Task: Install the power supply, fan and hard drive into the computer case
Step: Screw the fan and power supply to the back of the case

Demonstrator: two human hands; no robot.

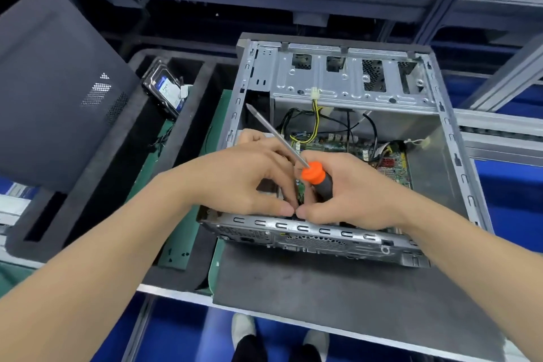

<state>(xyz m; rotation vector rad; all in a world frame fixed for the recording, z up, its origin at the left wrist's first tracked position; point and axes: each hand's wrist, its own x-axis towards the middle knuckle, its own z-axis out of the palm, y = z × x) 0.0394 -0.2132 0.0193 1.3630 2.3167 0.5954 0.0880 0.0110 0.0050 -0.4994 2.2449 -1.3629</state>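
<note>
Computer case (293, 232): lies on its side on grey mat (323, 288), centre-right; open face up for top access to interior.
Hard drive (164, 88): not yet fitted; leans in far compartment of foam tray (191, 114), left of case, well apart from both hands.
PSU / fan: not identifiable; hands hide near-left corner of case.
L hand (246, 179): inside case, near-left, fingers curled down; cannot tell if it grasps anything. Thumb tip touches R thumb at near wall.
R hand (352, 197): clenched round screwdriver (316, 176) handle; shaft points far-left, away from work. Judged: tool parked in palm so fingertips stay free for a small part.
Side panel (53, 91): off, propped at left, out of work area.
Step (judged): aligning 1 part at near wall before driving a screw.
</note>
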